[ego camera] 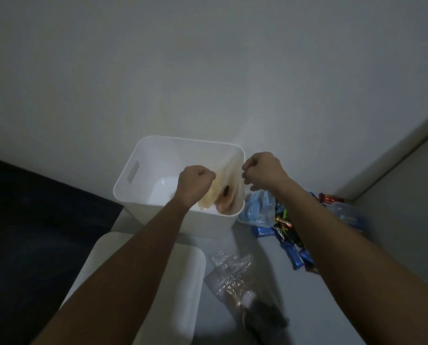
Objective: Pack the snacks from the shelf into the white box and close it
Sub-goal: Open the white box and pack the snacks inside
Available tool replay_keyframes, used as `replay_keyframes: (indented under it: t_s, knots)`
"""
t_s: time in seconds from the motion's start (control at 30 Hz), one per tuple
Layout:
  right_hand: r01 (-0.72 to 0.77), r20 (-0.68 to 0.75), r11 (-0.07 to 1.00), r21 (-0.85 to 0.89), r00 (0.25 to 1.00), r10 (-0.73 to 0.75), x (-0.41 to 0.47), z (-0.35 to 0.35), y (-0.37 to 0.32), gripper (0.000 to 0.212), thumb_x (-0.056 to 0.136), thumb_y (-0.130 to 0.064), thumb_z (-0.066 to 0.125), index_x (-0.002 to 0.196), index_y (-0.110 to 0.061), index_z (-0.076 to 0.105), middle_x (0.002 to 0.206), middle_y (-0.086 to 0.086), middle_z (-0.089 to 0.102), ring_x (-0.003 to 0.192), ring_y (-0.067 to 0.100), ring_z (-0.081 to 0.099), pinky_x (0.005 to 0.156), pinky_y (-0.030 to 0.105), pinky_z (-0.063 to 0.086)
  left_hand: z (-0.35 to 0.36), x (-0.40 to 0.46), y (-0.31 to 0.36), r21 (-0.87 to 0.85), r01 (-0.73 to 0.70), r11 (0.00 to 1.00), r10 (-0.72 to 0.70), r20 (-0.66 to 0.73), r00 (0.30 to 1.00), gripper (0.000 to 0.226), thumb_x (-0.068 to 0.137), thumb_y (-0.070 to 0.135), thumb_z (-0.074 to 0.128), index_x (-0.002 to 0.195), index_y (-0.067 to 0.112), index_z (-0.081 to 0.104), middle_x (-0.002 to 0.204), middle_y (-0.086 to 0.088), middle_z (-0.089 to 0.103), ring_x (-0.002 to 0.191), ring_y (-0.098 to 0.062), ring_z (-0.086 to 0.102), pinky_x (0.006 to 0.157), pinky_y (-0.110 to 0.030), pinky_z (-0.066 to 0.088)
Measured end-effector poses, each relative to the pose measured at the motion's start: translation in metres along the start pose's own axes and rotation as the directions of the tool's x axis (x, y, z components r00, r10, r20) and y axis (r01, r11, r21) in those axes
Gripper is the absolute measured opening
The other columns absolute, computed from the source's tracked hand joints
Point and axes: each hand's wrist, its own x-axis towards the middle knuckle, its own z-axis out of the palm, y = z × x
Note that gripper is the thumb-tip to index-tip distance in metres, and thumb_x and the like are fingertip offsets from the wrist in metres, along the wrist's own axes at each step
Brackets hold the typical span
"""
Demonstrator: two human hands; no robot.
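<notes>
The white box (143, 175) stands open against the wall on a pale shelf top. Both my hands hold a clear bag of yellowish snacks (222, 192) over the box's right side. My left hand (195, 181) grips the bag's left top edge in a fist. My right hand (262, 171) pinches its right top edge. The bag's lower part hangs inside the box. The box's white lid (158, 282) lies flat in front of it, under my left forearm.
Right of the box lie a clear bag of blue items (255, 210), several blue and dark wrapped bars (290, 240), a red packet (328, 198) and a clear tub (347, 212). A crumpled clear bag with dark contents (245, 295) lies near me. A dark surface (33, 232) fills the left.
</notes>
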Motion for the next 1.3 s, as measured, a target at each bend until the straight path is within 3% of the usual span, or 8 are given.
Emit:
replay_keyframes:
  t_s: [0.17, 0.27, 0.4, 0.5, 0.63, 0.9, 1.1, 1.3]
  knots:
    - [0.038, 0.261, 0.988, -0.147, 0.965, 0.002, -0.043, -0.01, 0.031, 0.012, 0.084, 0.002, 0.059, 0.081, -0.004, 0.069, 0.084, 0.016, 0.071, 0.07, 0.02, 0.067, 0.068, 0.033, 0.06, -0.009, -0.046, 0.008, -0.01, -0.103, 0.995, 0.103, 0.006, 0.995, 0.027, 0.074, 0.015, 0.058, 0.052, -0.001, 0.056, 0.048, -0.011, 0.051, 0.039, -0.019, 0.048, 0.042, -0.019, 0.04]
    - [0.233, 0.407, 0.9, -0.369, 0.911, -0.069, -0.061, 0.006, 0.055, 0.025, 0.084, 0.0, 0.057, 0.102, -0.005, 0.073, 0.107, 0.013, 0.072, 0.097, 0.023, 0.067, 0.091, 0.033, 0.054, -0.011, -0.066, -0.004, 0.072, -0.042, 0.997, 0.026, 0.202, 0.979, 0.031, 0.076, 0.016, 0.057, 0.048, 0.004, 0.06, 0.041, -0.01, 0.053, 0.035, -0.022, 0.05, 0.038, -0.018, 0.036]
    - [0.304, 0.504, 0.787, -0.536, 0.864, 0.009, -0.08, 0.04, 0.09, 0.06, 0.081, -0.006, 0.066, 0.138, -0.015, 0.05, 0.142, 0.008, 0.049, 0.127, 0.024, 0.049, 0.103, 0.031, 0.042, 0.001, -0.079, -0.037, 0.213, 0.089, 0.973, -0.163, 0.357, 0.92, 0.023, 0.073, 0.008, 0.055, 0.054, -0.001, 0.066, 0.049, -0.014, 0.06, 0.041, -0.023, 0.054, 0.051, -0.026, 0.044]
    - [0.323, 0.524, 0.758, -0.566, 0.851, 0.028, -0.089, 0.057, 0.115, 0.07, 0.079, -0.014, 0.073, 0.142, -0.02, 0.043, 0.144, 0.008, 0.045, 0.126, 0.027, 0.05, 0.101, 0.035, 0.046, 0.017, -0.082, -0.064, 0.431, -0.066, 0.9, -0.122, 0.395, 0.91, 0.02, 0.076, 0.007, 0.056, 0.07, -0.005, 0.071, 0.07, -0.019, 0.07, 0.062, -0.025, 0.064, 0.063, -0.028, 0.051]
    - [0.313, 0.438, 0.773, -0.552, 0.898, -0.05, -0.097, 0.058, 0.132, 0.034, 0.083, -0.013, 0.069, 0.116, -0.016, 0.063, 0.125, 0.005, 0.058, 0.115, 0.023, 0.056, 0.094, 0.032, 0.048, 0.038, -0.086, -0.094, 0.527, -0.142, 0.838, -0.089, 0.389, 0.917, 0.027, 0.081, 0.004, 0.053, 0.101, -0.002, 0.071, 0.113, -0.017, 0.068, 0.109, -0.029, 0.061, 0.096, -0.029, 0.047]
    - [0.301, 0.407, 0.761, -0.574, 0.912, -0.054, -0.111, 0.018, 0.144, 0.017, 0.088, -0.014, 0.063, 0.104, -0.013, 0.067, 0.107, 0.006, 0.065, 0.1, 0.018, 0.06, 0.081, 0.025, 0.046, 0.08, -0.091, -0.119, 0.596, -0.219, 0.773, -0.106, 0.462, 0.88, 0.056, 0.08, 0.011, 0.059, 0.134, 0.006, 0.048, 0.135, -0.017, 0.053, 0.125, -0.034, 0.049, 0.106, -0.038, 0.04]
    - [0.245, 0.412, 0.82, -0.517, 0.911, -0.012, -0.121, 0.004, 0.152, 0.024, 0.085, -0.02, 0.068, 0.109, -0.016, 0.066, 0.109, 0.002, 0.063, 0.1, 0.015, 0.057, 0.082, 0.028, 0.046, 0.099, -0.091, -0.121, 0.654, -0.167, 0.738, -0.174, 0.423, 0.889, 0.05, 0.081, 0.024, 0.061, 0.125, 0.005, 0.049, 0.124, -0.018, 0.053, 0.114, -0.036, 0.053, 0.097, -0.041, 0.046]
    - [0.25, 0.453, 0.815, -0.523, 0.891, 0.017, -0.129, -0.008, 0.149, 0.018, 0.087, -0.024, 0.067, 0.099, -0.013, 0.074, 0.08, -0.008, 0.065, 0.078, 0.008, 0.058, 0.075, 0.026, 0.044, 0.099, -0.085, -0.104, 0.647, -0.107, 0.755, -0.295, 0.48, 0.826, 0.026, 0.075, 0.035, 0.066, 0.065, 0.012, 0.058, 0.083, -0.006, 0.065, 0.074, -0.019, 0.059, 0.06, -0.024, 0.042]
